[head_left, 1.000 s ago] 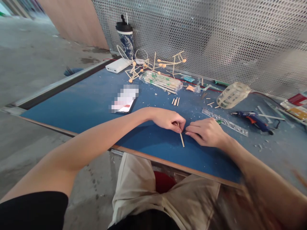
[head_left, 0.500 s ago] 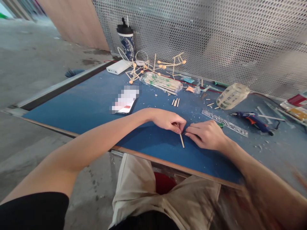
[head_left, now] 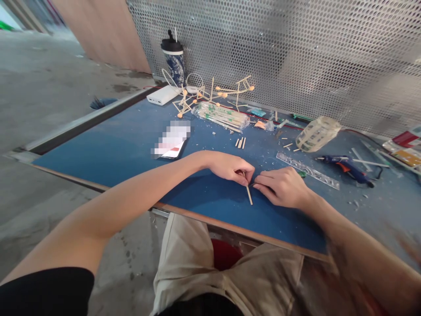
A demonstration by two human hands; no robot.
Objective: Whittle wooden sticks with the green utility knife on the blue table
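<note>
My left hand (head_left: 232, 169) is closed on a thin wooden stick (head_left: 250, 195), pinching it between thumb and fingers just above the table. The stick's near end sticks out below the fingertips, and its upper part is mostly covered by the hand. Close beside it, my right hand (head_left: 279, 186) is closed too, its fingertips pinching a thin dark blade-like piece (head_left: 252, 184) that meets the stick. Most of that piece is hidden by the fingers. Several short cut sticks (head_left: 240, 142) lie beyond my left hand on the blue table (head_left: 204, 193).
Behind the hands are a phone (head_left: 173, 140), a bagged bundle of sticks (head_left: 222, 115) and a glued stick frame (head_left: 210, 92). A clear ruler (head_left: 309, 171), glue gun (head_left: 347, 169) and plastic container (head_left: 318, 134) lie right. A lidded cup (head_left: 174, 61) and power bank (head_left: 162, 95) stand at the back.
The camera view has shifted very slightly. Both hands keep their hold and position over the stick, with no other visible movement.
</note>
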